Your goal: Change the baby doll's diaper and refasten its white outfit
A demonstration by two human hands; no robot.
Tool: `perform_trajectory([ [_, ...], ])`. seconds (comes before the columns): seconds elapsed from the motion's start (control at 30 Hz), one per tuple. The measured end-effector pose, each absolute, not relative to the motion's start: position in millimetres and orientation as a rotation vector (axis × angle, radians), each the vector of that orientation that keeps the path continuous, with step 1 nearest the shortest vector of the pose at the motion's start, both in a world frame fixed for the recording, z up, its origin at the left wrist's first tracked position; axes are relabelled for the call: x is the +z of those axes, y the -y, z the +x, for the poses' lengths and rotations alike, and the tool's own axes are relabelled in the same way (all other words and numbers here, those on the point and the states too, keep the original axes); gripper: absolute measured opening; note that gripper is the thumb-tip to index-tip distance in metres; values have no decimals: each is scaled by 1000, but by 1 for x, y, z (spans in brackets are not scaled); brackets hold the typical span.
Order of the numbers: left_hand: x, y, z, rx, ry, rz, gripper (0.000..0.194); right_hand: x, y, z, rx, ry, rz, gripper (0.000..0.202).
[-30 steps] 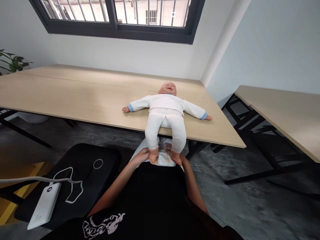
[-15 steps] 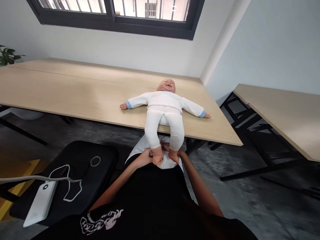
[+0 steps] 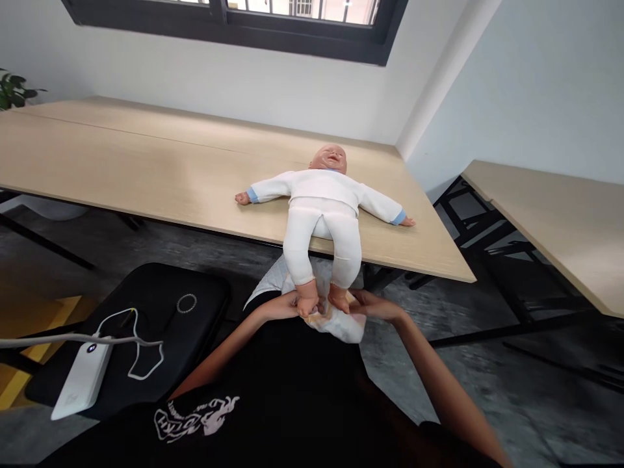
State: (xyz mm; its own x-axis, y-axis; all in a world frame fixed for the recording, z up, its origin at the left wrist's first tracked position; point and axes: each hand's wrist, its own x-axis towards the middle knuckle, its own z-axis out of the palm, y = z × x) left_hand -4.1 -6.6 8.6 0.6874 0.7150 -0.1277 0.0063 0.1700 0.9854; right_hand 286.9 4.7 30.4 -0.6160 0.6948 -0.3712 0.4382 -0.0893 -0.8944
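Note:
A baby doll (image 3: 322,184) in a white top with blue cuffs and white leggings lies on its back on the table, its lower legs hanging over the front edge. Below its bare feet, over my lap, is a white diaper (image 3: 344,327) with orange-peach patches, partly spread. My left hand (image 3: 284,305) is closed on the diaper's left side, its fingertips partly hidden by the doll's foot. On the other side my right hand (image 3: 376,305) pinches the diaper's right edge, close to the doll's other foot.
The pale wooden table (image 3: 160,175) runs along the wall under a window. Left of me, a black chair seat (image 3: 160,338) carries a white power bank (image 3: 84,380) with a cable and a beaded bracelet (image 3: 186,303). Another table (image 3: 550,214) stands at right.
My right hand has moved outward to the right and come out from behind the doll's leg, spreading the diaper wider. The left hand stays near the same foot. The view has tilted slightly down.

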Motion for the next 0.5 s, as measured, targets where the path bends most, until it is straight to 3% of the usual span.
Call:
perform_trajectory([
  [0.17,13,7,-6,420,-603,1425,53,72,57,295,1747,2270,-1402,49],
  [0.27,11,7,-6,371,-629,1440,60,97,88,284,1610,2536,-1328,32],
  [0.5,7,5,-4,278,-668,1377,68,133,108,276,1790,2661,-1047,45],
])
